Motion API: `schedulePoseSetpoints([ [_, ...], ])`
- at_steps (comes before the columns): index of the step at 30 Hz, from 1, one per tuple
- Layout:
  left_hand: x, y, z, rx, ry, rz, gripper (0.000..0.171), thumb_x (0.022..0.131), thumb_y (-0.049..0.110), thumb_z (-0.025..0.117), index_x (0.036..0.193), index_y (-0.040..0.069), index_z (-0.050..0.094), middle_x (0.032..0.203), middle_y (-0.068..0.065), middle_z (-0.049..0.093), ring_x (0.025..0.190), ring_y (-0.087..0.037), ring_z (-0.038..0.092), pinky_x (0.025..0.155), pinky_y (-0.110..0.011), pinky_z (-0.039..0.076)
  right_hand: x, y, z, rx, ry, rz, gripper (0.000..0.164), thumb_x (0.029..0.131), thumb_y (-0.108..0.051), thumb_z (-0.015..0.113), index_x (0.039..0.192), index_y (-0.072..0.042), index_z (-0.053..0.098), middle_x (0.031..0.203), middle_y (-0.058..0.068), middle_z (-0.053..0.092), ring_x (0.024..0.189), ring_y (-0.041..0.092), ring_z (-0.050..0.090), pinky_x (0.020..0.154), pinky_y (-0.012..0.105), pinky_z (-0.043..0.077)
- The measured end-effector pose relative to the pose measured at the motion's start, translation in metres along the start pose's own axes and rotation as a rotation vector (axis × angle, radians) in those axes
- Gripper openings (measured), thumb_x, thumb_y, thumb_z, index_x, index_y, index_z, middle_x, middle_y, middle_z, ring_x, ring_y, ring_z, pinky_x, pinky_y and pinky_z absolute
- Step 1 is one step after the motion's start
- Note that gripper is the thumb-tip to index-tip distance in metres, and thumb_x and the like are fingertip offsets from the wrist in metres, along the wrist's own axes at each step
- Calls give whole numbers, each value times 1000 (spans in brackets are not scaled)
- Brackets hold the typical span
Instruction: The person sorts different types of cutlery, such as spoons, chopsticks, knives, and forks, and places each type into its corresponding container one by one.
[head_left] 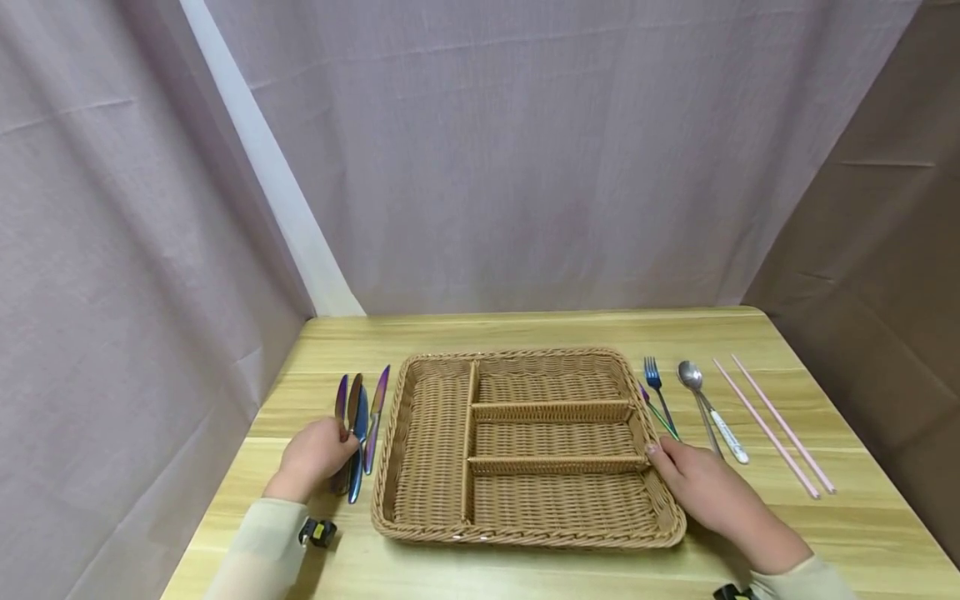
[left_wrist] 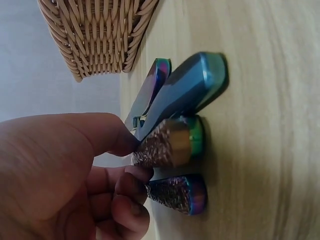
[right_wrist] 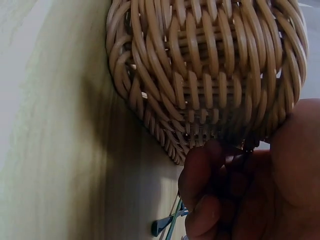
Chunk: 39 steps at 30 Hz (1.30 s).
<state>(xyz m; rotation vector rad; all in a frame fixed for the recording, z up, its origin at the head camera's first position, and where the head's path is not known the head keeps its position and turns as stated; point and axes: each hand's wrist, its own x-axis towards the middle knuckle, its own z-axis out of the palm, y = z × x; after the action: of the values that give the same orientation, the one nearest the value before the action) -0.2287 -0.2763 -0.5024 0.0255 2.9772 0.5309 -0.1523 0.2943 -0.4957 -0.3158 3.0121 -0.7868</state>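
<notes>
My left hand (head_left: pixel 318 454) pinches a copper-coloured knife (head_left: pixel 354 400) between thumb and fingertips; in the left wrist view its textured handle (left_wrist: pixel 162 145) shows. Close beside it lie a blue knife (left_wrist: pixel 192 82), a purple-and-gold knife (head_left: pixel 380 396) and a purple knife (head_left: pixel 342 396). My right hand (head_left: pixel 708 487) grips the right rim of a wicker cutlery tray (head_left: pixel 427 450), thumb on top and fingers curled against the outer wall, as the right wrist view shows. The tray is divided into several compartments, with no cutlery in them.
Right of the tray lie a blue fork (head_left: pixel 652 372), a green-and-purple utensil (head_left: pixel 662 417) partly hidden by the tray, two spoons (head_left: pixel 690 375) and two pink chopsticks (head_left: pixel 776 425). The wooden table (head_left: pixel 525 329) is bordered by grey cloth (head_left: pixel 525 167) behind and left, brown cloth (head_left: pixel 885 250) right.
</notes>
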Motion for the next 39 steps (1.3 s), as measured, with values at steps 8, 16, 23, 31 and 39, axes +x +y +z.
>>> schedulePoseSetpoints([
  [8,-1,4,-8,10,26,5,40,92,28,69,61,20,43,59,5,40,55,-15,39,51,-32,29,0,-3,0,5,-22,13,35,120,-35,43,107,-10,63,81,9,65,88,30,72,83,60,61],
  [16,-5,25,-23,-11,84,67,39,89,23,63,60,21,36,56,8,31,52,-12,28,50,-27,21,-1,-4,0,-17,-32,19,60,121,-37,38,147,13,57,133,38,68,123,58,66,104,72,51],
  [23,-9,49,-34,-6,112,101,40,90,24,64,61,21,36,56,8,29,53,-12,26,50,-29,20,-3,-6,-1,-32,-35,19,59,121,-37,39,146,13,58,130,37,70,121,57,68,103,71,52],
  [31,-15,80,-37,35,141,193,41,88,25,66,58,24,37,54,11,28,52,-10,25,49,-29,18,-1,-6,-3,-30,-44,26,36,121,-37,40,101,-12,59,82,4,62,90,30,74,82,62,60],
  [39,-15,102,-34,51,125,232,44,90,25,68,58,23,37,54,12,27,51,-9,25,49,-29,19,-1,-4,-1,-23,-39,32,39,121,-36,40,110,-7,63,101,16,75,107,50,74,92,69,58],
])
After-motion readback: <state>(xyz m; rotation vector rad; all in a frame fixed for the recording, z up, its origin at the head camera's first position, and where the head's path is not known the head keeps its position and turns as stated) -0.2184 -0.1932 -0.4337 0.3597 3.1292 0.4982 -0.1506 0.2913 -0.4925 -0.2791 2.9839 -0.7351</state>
